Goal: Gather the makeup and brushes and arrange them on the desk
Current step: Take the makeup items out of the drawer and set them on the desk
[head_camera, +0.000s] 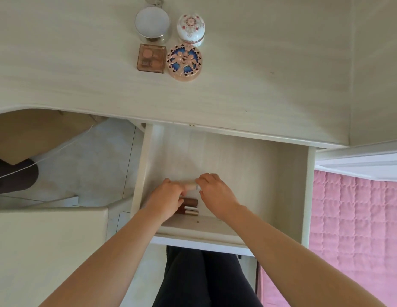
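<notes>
Evidently, we gripped one pale tube (191,186) by both ends, left hand (166,196) and right hand (215,192) curled round it in the near-left of the drawer (304,196), seemingly to lift it level toward the compacts (184,59) on the far desk (270,74).

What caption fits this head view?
Left hand and right hand hold a pale tube in the open drawer, four makeup cases on the desk.

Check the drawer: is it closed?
No, the drawer is pulled out from under the desk, and the left hand and right hand hold a pale tube inside it.
</notes>
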{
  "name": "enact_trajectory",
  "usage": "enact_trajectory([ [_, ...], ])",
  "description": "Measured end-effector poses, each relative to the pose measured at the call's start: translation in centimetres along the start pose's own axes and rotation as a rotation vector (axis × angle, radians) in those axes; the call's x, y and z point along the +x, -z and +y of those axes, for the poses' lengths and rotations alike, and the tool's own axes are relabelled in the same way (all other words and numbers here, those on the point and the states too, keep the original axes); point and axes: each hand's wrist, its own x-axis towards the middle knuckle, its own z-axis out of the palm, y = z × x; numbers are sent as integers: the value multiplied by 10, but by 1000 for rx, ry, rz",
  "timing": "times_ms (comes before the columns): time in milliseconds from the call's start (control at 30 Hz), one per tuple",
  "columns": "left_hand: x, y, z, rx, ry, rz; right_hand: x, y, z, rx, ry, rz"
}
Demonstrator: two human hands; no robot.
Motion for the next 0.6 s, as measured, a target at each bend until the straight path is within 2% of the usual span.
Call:
enact_trajectory([
  [133,6,-12,-4,73,-79,-11,9,-12,2,-43,4,-18],
  [400,13,-25,-13,116,-41,-56,14,-20,7,-92,-22,-55],
  [600,14,-20,-14,75,-32,-101,11,-17,8,63,-99,-74],
])
